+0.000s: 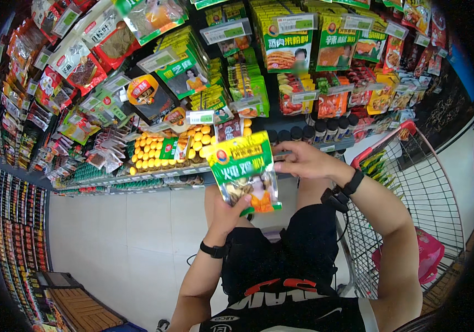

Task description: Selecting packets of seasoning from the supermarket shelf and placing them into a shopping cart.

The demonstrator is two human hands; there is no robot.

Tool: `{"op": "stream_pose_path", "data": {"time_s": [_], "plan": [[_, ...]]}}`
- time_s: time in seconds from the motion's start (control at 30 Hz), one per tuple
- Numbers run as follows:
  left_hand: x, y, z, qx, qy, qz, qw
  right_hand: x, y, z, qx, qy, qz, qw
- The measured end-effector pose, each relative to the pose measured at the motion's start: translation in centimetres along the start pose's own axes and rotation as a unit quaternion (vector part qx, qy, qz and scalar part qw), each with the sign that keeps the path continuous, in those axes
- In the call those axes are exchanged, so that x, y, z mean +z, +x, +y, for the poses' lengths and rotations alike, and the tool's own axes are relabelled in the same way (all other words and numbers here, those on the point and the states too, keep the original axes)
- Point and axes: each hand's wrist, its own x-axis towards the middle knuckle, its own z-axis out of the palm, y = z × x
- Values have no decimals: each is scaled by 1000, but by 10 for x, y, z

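In front of the shelf, my left hand point(227, 214) holds a yellow and green spice packet point(243, 172) by its lower left part, thumb across its front. The packet is tilted a little, and a clear window low on it shows pale and brown dried pieces. My right hand point(310, 159) is just beside the packet's right edge, its fingers slightly bent and apart with nothing in them. Whether a fingertip touches the edge, I cannot tell. Behind the packet, yellow-capped bottles point(151, 150) and dark-capped jars point(320, 130) stand on a low shelf.
Hanging seasoning packets point(288, 47) with price tags point(297, 22) fill the rack ahead. At the right is a wire shopping cart point(433, 191) with a red handle and a pink bag point(428, 255) in it. Another stocked shelf point(20, 221) runs along the left, beyond the pale tiled floor point(120, 238).
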Motion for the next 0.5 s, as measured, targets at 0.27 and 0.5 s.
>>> {"op": "stream_pose_path", "data": {"time_s": [0.27,0.5], "plan": [[35,28,11,50,26,14,998,27,1,22,-53,99,-158,981],[36,28,10,1,9,44,999,19,5,23,-69,-70,-126,987]]}}
